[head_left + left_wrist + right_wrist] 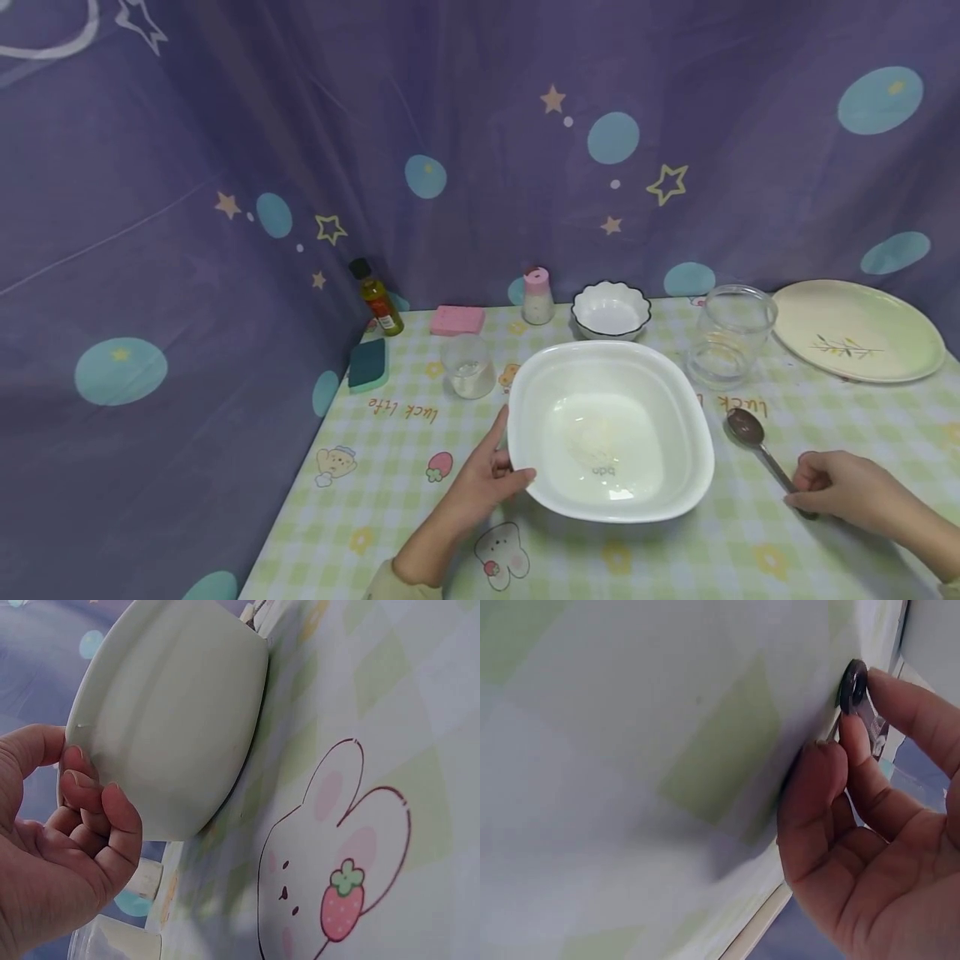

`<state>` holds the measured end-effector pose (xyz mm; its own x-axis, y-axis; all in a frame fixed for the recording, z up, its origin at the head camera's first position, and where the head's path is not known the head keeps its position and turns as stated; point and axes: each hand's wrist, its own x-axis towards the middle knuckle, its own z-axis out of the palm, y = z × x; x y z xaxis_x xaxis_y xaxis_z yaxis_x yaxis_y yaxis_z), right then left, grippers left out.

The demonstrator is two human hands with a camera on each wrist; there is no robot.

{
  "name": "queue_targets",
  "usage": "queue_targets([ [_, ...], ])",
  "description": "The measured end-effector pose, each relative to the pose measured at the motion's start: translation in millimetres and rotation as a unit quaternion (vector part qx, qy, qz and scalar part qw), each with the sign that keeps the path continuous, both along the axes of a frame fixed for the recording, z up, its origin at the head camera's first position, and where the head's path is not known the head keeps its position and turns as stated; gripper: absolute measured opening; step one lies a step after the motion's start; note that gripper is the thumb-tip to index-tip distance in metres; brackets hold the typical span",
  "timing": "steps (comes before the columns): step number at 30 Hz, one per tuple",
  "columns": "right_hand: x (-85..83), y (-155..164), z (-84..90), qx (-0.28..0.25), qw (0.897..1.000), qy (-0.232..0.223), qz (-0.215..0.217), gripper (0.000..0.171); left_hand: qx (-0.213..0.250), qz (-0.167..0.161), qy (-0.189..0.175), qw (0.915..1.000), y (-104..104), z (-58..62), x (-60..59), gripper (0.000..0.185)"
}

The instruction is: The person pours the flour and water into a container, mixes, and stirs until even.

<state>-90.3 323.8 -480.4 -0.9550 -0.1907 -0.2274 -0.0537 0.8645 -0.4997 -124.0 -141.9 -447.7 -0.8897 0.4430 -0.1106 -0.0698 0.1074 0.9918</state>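
A large white square bowl (609, 429) stands on the checked tablecloth (390, 500), nearly empty with a faint smear at its bottom. My left hand (504, 457) grips its left rim, thumb on top and fingers curled under the outer wall (169, 712); in the left wrist view the left hand's fingers (105, 817) press the bowl's underside. To the right of the bowl lies a metal spoon (747, 429). My right hand (806, 487) holds its handle end against the table. The right wrist view shows the spoon (853, 686) beyond my curled right hand's fingers (821, 795).
Along the back stand an oil bottle (377, 304), a pink sponge (457, 320), a pink-capped shaker (537, 296), a small scalloped bowl (611, 310), a glass jar (731, 333) and a plate (855, 329). A green sponge (368, 365) and a glass (468, 367) sit at left.
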Motion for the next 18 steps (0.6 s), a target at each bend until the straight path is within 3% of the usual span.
queue_targets([
  [18,-3.4,8.3,0.4,-0.029,0.997,-0.04,-0.058,0.034,0.012,-0.002,0.001,0.9999,-0.5,-1.7,0.1,0.095],
])
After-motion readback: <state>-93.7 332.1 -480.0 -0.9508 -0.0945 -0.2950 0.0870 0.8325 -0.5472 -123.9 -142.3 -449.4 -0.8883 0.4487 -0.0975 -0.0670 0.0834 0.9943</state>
